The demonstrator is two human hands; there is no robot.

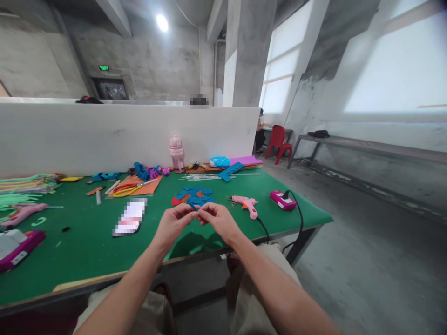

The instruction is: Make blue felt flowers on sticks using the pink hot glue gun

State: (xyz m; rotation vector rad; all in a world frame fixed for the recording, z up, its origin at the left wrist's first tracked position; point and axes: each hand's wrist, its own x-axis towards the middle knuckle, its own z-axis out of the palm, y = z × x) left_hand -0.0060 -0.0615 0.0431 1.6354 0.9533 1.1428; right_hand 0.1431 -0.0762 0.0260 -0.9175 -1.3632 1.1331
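Both of my hands meet above the front part of the green table, fingertips nearly touching. Between them is a small strip of blue material (pixel 192 205), which looks like felt or crepe paper. My left hand (pixel 177 219) pinches it, and the fingers of my right hand (pixel 219 220) are closed at its other end. Just beyond lies a pile of cut blue pieces (pixel 202 191) with some brown and red ones (pixel 177 201). To the right of my right hand, a pink hot glue gun (pixel 246 204) rests on its side.
The green table (pixel 91 258) bears a phone (pixel 131 217), scissors (pixel 127 190), a pink bottle (pixel 177 153), thin sticks (pixel 199 177) and a second glue gun (pixel 26 214). A magenta power strip (pixel 282 200) trails a cable over the right edge. A white partition (pixel 122 135) stands behind.
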